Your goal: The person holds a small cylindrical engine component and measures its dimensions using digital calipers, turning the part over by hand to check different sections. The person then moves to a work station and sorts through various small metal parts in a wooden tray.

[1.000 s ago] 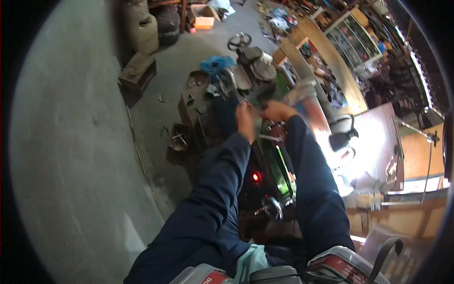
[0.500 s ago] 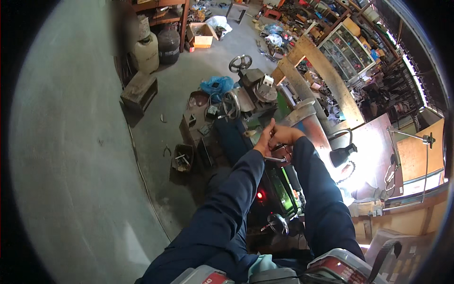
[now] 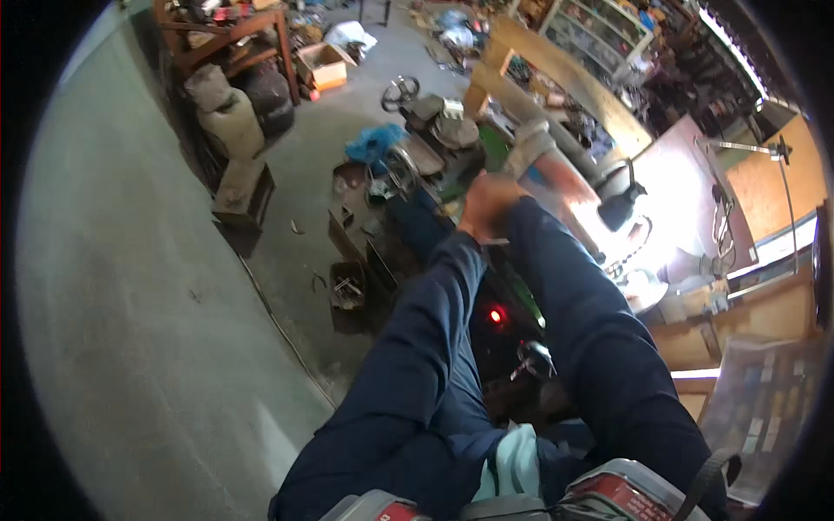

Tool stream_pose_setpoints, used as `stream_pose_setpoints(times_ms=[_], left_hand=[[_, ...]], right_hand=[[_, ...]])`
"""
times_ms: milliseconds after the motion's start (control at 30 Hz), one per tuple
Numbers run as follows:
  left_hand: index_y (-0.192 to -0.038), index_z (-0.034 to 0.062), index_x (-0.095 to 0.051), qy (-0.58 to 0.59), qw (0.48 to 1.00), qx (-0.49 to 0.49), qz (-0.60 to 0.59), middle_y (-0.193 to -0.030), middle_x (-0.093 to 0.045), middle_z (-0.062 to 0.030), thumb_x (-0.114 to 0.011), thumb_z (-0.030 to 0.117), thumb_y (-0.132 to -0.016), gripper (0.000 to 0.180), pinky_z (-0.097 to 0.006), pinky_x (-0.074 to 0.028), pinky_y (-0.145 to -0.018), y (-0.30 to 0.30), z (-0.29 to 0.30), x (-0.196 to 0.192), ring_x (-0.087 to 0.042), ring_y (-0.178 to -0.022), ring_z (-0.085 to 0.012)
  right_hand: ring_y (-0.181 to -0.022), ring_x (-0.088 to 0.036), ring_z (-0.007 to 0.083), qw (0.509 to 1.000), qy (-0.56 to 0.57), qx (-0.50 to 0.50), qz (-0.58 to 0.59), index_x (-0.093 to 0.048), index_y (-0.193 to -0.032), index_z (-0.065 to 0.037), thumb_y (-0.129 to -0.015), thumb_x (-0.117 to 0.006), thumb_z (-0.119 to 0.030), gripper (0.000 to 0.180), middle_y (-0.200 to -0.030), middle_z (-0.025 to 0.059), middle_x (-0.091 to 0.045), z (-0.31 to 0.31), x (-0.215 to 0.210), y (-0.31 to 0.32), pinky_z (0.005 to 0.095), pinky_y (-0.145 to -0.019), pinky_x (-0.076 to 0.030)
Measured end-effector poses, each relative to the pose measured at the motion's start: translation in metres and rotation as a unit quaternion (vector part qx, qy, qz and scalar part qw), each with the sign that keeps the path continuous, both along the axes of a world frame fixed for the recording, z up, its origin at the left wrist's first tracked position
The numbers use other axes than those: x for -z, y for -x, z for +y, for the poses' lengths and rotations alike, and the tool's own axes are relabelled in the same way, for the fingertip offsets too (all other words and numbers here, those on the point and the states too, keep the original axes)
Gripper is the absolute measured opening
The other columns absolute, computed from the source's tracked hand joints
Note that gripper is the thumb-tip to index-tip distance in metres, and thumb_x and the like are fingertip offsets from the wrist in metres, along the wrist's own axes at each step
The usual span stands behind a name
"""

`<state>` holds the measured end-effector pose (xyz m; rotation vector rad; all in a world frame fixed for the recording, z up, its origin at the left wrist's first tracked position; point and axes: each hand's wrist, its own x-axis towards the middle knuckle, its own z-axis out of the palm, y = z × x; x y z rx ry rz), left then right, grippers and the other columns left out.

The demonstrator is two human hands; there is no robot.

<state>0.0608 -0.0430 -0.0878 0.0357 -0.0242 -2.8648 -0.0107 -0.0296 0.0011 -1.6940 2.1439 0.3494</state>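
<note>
My left hand (image 3: 476,215) and my right hand (image 3: 506,195) are pressed close together at arm's length, both blurred by motion. They hover above a dark green machine (image 3: 521,300) with a glowing red lamp (image 3: 496,315). A small pale sliver (image 3: 497,241) shows just under the hands; what it is, and which hand has it, I cannot make out. Dark blue sleeves cover both forearms and hide most of the machine's top.
A brightly lit workbench (image 3: 669,208) with a black desk lamp (image 3: 618,207) stands to the right. Open metal boxes of parts (image 3: 347,291), a blue bag (image 3: 375,141) and a handwheel (image 3: 400,89) lie ahead. Sacks (image 3: 230,117) and a wooden shelf (image 3: 221,35) sit far left on concrete floor.
My two hands have come together and now sit a little nearer to me over the machine. The view has swung, showing more of the shelf and floor at the far left.
</note>
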Motion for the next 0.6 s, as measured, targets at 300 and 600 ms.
stream_pose_setpoints(times_ms=[300, 600], left_hand=[[-0.111, -0.0026, -0.065, 0.12, 0.986, 0.01, -0.115, -0.09, -0.071, -0.0138, -0.061, 0.069, -0.088, 0.076, -0.042, -0.057, -0.077, -0.013, -0.002, -0.02, -0.069, -0.082, -0.0262], [-0.105, -0.0044, -0.072, 0.581, 0.713, -0.018, -0.393, -0.09, -0.073, -0.0105, -0.058, 0.073, -0.089, 0.081, -0.031, -0.053, -0.071, -0.02, -0.007, -0.053, -0.068, -0.079, -0.0167]], right_hand=[[-0.102, -0.067, 0.0361, 0.899, 0.241, 0.013, 0.366, -0.051, -0.136, -0.007, -0.096, -0.053, -0.026, 0.045, -0.138, 0.0263, -0.056, 0.054, 0.011, -0.077, 0.0466, -0.087, -0.053], [-0.113, -0.054, 0.0374, 0.889, 0.42, 0.17, 0.071, -0.057, -0.126, -0.004, -0.081, -0.076, -0.027, 0.054, -0.114, 0.0176, -0.06, 0.278, -0.061, -0.039, 0.0493, -0.099, -0.04]])
